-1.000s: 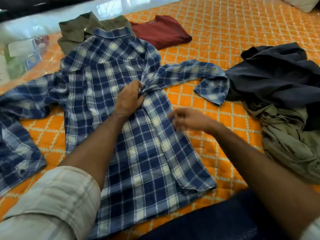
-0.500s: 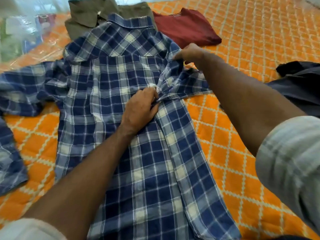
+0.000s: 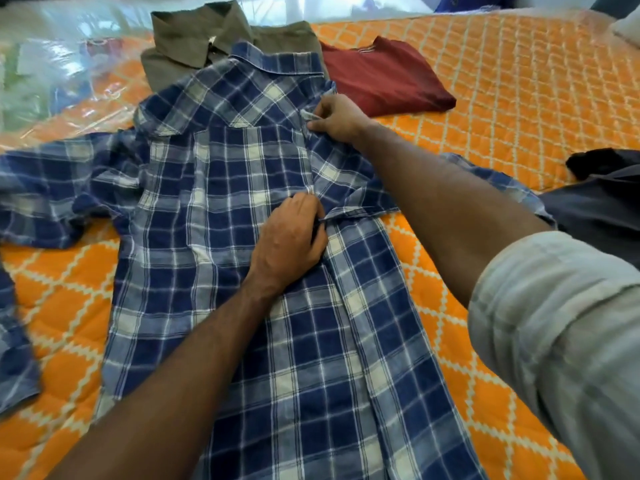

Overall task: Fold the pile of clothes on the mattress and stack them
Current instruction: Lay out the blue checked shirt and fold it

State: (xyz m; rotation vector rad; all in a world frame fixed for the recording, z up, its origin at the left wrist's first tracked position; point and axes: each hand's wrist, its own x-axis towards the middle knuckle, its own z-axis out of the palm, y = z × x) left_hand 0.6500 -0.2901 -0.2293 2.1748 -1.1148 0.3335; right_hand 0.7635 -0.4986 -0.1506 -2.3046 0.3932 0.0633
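Observation:
A blue and white plaid shirt point(image 3: 221, 209) lies spread back-up on the orange quilted mattress point(image 3: 502, 98), collar away from me. My left hand point(image 3: 289, 242) presses on its middle and grips the fabric at the right side fold. My right hand point(image 3: 334, 117) pinches the shirt's right shoulder edge near the collar. The right sleeve runs under my right forearm; the left sleeve stretches out to the left. Beyond the collar lie a folded olive shirt point(image 3: 204, 39) and a folded maroon garment point(image 3: 384, 77).
A heap of dark unfolded clothes point(image 3: 602, 199) sits at the right edge. Clear plastic wrap point(image 3: 52, 71) covers the mattress at the far left. A white pillow corner point(image 3: 628, 27) shows at the top right. Bare orange quilt lies right of the shirt.
My right hand reached from near the shirt's lower middle up to the right shoulder and took hold there. My left hand stayed on the shirt's middle. The view shifted closer and leftward.

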